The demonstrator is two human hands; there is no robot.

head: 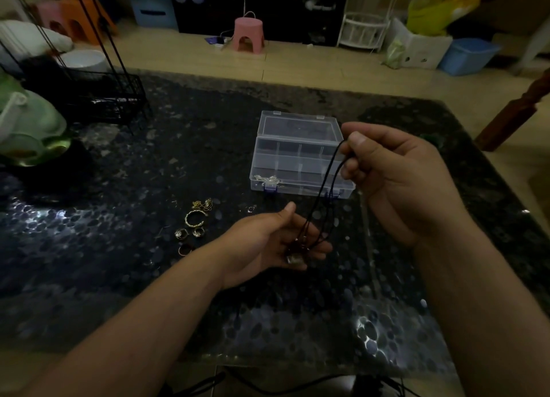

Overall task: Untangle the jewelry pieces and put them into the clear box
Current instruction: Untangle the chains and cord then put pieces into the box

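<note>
Here my right hand (398, 182) pinches the top of a black cord necklace (327, 194), fingers closed on it, while my left hand (268, 241) cups its lower end and pendant (293, 259) in a half-curled palm. The clear box (300, 155) sits open just beyond, rings (190, 230) lying left on the dark table (119, 247).

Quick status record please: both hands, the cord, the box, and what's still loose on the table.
left hand: palm up, cradling the cord's lower end and a pendant
right hand: pinching the cord's top, raised
black cord: strung between both hands
clear box: open, silvery piece in front-left compartment
rings: loose on table, left of left hand
</note>
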